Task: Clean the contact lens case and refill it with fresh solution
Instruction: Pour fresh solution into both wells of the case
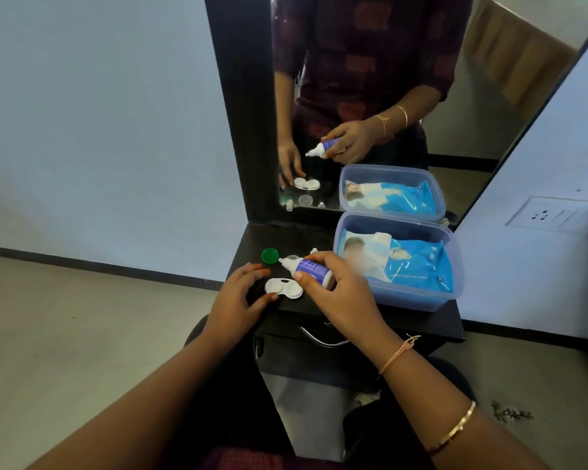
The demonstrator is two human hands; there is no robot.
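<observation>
— How far along is this?

— Both lids are off: the green lid point(270, 255) and the clear lid point(293, 258) are lying at the back of the black shelf point(421, 322). The lens case point(283, 288) is sitting open near the front edge.

— And the hands?

— The right hand point(333, 283) is gripping the solution bottle point(311, 267), tilting its nozzle down toward the case. The left hand point(238, 293) is resting loosely beside the case, fingertips point(269, 297) steadying it, grasping nothing.

— So, filling?

— Seemingly about to; whether the wells are holding liquid, I cannot tell.

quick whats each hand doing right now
Left hand: open, fingers spread beside the white lens case on the black table, holding nothing.
Right hand: closed on the solution bottle, nozzle tilted toward the case.
</observation>
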